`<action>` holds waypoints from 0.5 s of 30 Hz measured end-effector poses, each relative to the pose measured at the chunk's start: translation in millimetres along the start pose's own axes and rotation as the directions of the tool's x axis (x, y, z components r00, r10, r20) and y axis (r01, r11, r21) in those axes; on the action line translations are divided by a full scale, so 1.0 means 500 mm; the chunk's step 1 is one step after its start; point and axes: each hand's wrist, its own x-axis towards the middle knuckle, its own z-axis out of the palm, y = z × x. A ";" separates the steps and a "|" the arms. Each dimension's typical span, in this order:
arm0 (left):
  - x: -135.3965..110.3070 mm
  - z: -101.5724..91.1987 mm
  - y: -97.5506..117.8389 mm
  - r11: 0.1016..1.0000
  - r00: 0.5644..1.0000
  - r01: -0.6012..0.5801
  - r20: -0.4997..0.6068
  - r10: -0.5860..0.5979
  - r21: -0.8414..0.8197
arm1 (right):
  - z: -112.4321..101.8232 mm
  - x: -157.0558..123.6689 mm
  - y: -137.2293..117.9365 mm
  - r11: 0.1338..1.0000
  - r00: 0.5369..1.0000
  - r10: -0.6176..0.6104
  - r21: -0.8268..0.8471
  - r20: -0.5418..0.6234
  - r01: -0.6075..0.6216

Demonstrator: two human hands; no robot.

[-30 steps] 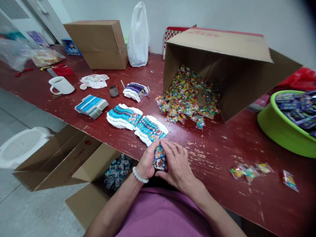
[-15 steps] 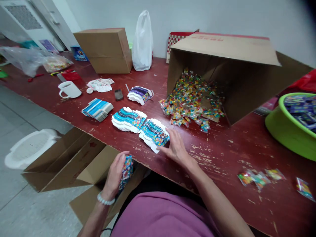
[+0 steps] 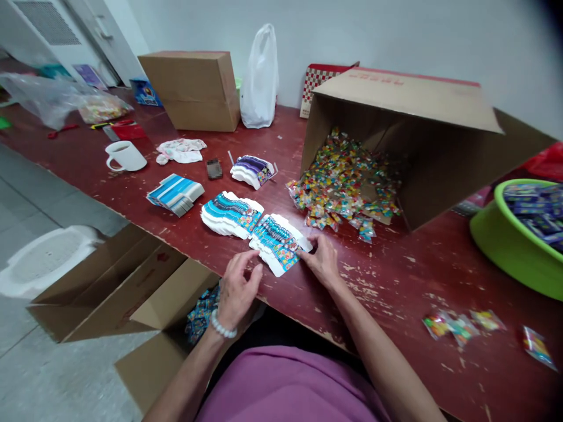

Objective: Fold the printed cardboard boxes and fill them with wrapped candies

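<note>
A fanned stack of flat blue printed cartons [image 3: 277,243] lies near the table's front edge. My right hand [image 3: 323,261] pinches the right edge of the frontmost carton between thumb and fingers. At the stack's near left side is my left hand [image 3: 237,287], thumb and fingers apart, nothing in it; whether a fingertip touches the cartons I cannot tell. A second fan of blue cartons [image 3: 231,214] adjoins on the left. Below the edge, an open cardboard box [image 3: 162,299] contains several blue printed packs [image 3: 203,313], partly hidden by my left arm.
A big cardboard box [image 3: 444,170] lies on its side, small wrapped candies [image 3: 343,181] spilling out. Purple cartons [image 3: 253,170], a blue-and-white stack [image 3: 176,193] and a white mug [image 3: 126,156] stand leftward. At right are a green basin [image 3: 505,246] and loose candy packets [image 3: 461,325].
My left hand has let go of a blue pack over the lower box and risen to the table beside the cartons. My right hand has shifted slightly right, drawing the frontmost carton along.
</note>
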 end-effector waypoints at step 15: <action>0.008 0.034 0.115 0.449 0.297 0.797 0.909 0.292 -0.404 | -0.159 -0.078 -0.133 0.783 0.843 -0.185 0.594 0.505 -0.185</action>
